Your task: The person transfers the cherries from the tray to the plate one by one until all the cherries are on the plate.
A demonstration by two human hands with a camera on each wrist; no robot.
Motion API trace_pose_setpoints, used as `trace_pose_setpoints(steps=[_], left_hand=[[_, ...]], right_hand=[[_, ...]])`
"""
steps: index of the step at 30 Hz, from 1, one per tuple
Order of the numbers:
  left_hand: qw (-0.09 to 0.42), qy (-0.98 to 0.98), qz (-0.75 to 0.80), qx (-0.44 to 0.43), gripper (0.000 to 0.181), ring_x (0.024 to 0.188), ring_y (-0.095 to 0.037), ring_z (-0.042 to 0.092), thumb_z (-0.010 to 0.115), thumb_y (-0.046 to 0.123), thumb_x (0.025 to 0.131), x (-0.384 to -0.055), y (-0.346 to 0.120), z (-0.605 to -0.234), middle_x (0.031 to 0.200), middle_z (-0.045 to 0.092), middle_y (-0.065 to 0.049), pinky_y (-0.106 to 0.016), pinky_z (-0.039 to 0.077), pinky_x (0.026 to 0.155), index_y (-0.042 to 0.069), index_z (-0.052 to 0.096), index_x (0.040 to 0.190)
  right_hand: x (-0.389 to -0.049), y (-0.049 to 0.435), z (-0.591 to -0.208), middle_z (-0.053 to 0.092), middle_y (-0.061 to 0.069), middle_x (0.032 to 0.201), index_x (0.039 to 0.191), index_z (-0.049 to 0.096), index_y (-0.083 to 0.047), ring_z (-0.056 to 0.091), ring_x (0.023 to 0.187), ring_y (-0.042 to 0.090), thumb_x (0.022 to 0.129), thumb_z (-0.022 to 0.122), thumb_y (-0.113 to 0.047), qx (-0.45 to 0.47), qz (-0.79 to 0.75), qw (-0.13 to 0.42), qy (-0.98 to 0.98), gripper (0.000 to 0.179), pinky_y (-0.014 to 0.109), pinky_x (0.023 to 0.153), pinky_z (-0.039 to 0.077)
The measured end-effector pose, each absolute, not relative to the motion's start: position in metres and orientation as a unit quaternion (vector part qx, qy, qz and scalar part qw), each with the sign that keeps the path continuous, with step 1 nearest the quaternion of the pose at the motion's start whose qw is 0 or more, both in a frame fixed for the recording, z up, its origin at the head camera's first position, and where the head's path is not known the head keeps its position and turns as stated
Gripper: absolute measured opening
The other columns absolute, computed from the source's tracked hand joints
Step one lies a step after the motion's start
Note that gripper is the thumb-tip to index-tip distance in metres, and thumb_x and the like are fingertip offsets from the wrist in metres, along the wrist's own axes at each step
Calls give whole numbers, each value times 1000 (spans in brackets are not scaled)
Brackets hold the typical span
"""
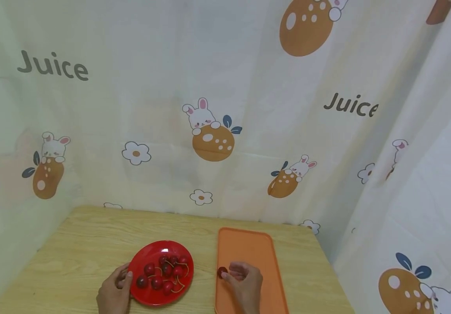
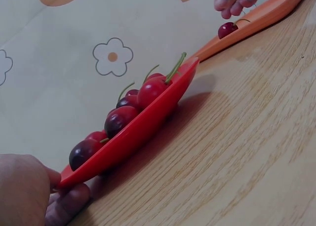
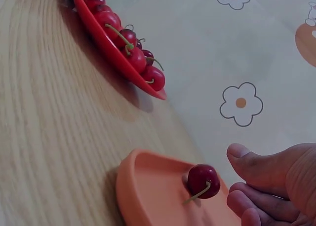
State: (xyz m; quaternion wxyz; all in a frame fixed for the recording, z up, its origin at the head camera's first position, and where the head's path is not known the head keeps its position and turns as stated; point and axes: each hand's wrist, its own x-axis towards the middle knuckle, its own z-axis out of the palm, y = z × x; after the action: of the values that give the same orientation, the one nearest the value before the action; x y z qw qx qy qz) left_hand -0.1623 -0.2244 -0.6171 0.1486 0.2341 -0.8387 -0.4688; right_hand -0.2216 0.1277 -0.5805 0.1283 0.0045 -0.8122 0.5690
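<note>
My left hand [image 1: 114, 293] pinches the left rim of a red plate [image 1: 140, 257], thumb on top and fingers underneath. Several dark red cherries [image 1: 156, 282] with green stems lie on the plate. To the right, my right hand [image 1: 246, 281] hovers over an orange tray [image 1: 245, 244], its fingers loosely bent and holding nothing. A single cherry [image 3: 203, 181] rests on the tray close to the fingertips, with a gap showing in the right wrist view. Its stem [image 3: 197, 192] points down toward the tray floor.
Plate and tray stand on a light wood-grain table [image 1: 87, 244], with a strip of table between them. A pale curtain [image 1: 150, 109] printed with rabbits, fruit and flowers hangs behind the table and along both sides.
</note>
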Motion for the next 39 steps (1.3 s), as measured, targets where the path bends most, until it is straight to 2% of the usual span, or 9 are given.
trace_pose_setpoints(steps=[5, 15, 27, 39], left_hand=[[130, -832, -479, 248, 42, 85, -16, 72, 65, 21, 109, -164, -224, -616, 127, 77, -25, -29, 44, 79, 3, 65, 147], [125, -827, -486, 255, 41, 89, -20, 73, 65, 19, 109, -166, -224, -615, 127, 76, -27, -29, 45, 78, 3, 65, 147], [138, -831, -480, 245, 41, 87, -18, 74, 63, 20, 109, -165, -224, -615, 127, 77, -25, -41, 46, 88, 5, 65, 148], [165, -837, -464, 237, 39, 79, -10, 71, 67, 17, 107, -163, -223, -615, 119, 80, -23, -32, 45, 80, 4, 69, 143]], right_hand=[[-220, 129, -589, 84, 15, 93, 101, 82, 4, 79, 81, 17, 77, 99, -8, -11, 563, 120, -818, 32, 22, 73, 60], [-212, 126, -596, 82, 8, 82, 90, 82, -1, 74, 70, 13, 75, 99, -6, -37, 519, 109, -847, 23, 23, 65, 59], [-211, 123, -594, 80, 5, 76, 84, 82, -2, 73, 67, 11, 76, 97, 1, -58, 506, 85, -856, 17, 24, 62, 58], [-211, 125, -594, 80, 2, 73, 80, 83, -8, 71, 65, 10, 78, 97, -4, -54, 487, 83, -868, 14, 26, 62, 57]])
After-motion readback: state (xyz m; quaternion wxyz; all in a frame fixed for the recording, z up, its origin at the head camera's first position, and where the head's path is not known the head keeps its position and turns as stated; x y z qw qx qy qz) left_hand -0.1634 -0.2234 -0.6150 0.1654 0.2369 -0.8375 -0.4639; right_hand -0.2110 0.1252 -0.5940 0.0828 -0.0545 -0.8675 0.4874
